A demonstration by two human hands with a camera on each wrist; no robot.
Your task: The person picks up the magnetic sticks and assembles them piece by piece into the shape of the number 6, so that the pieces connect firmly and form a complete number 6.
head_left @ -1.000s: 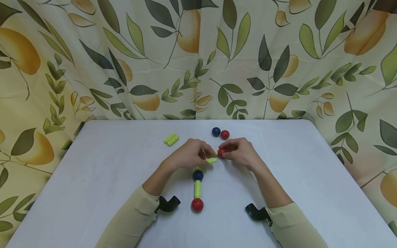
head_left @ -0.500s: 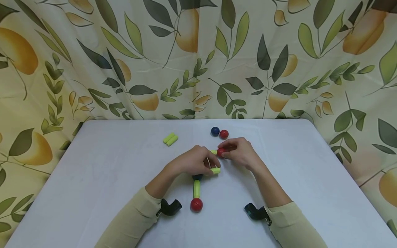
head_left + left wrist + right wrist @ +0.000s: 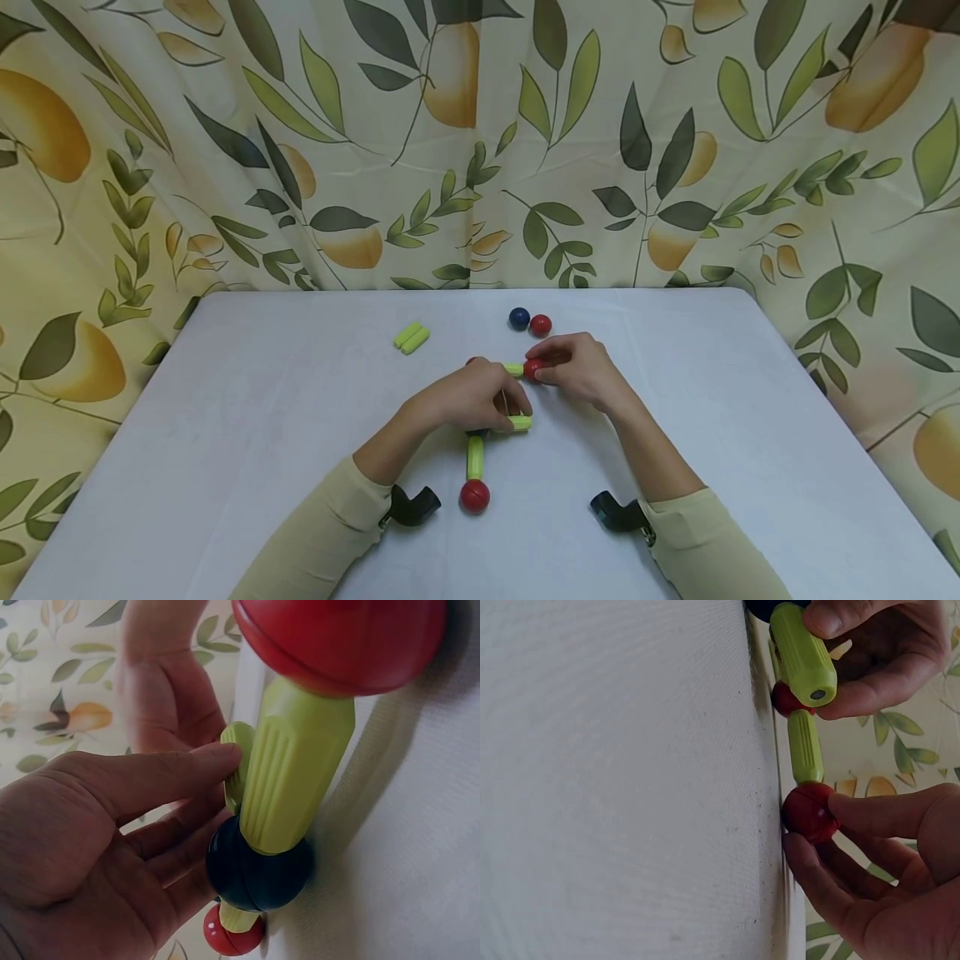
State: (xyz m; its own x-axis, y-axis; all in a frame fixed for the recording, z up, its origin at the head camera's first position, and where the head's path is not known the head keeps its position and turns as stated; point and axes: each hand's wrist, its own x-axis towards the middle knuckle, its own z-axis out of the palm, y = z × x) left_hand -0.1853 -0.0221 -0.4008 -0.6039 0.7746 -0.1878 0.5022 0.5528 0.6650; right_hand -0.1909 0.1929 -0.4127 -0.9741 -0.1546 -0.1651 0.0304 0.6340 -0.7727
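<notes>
Gently now — one light pinch on each side

In the head view, the left hand pinches a yellow-green rod that pokes out past its fingertips; the right hand grips a red ball, with a second rod reaching from it toward the left fingers.

In the left wrist view, the blue ball sits just beside the left fingertips, a third rod set against it. Squaring the pinched rod to that ball, with the right fingers merely steadying, would probably work best — a hard push could twist the chain.

In the right wrist view, the pinched rod looks ribbed and faceted, its free end bearing a small grey disc; the gripped ball is glossy and seamed.
</notes>
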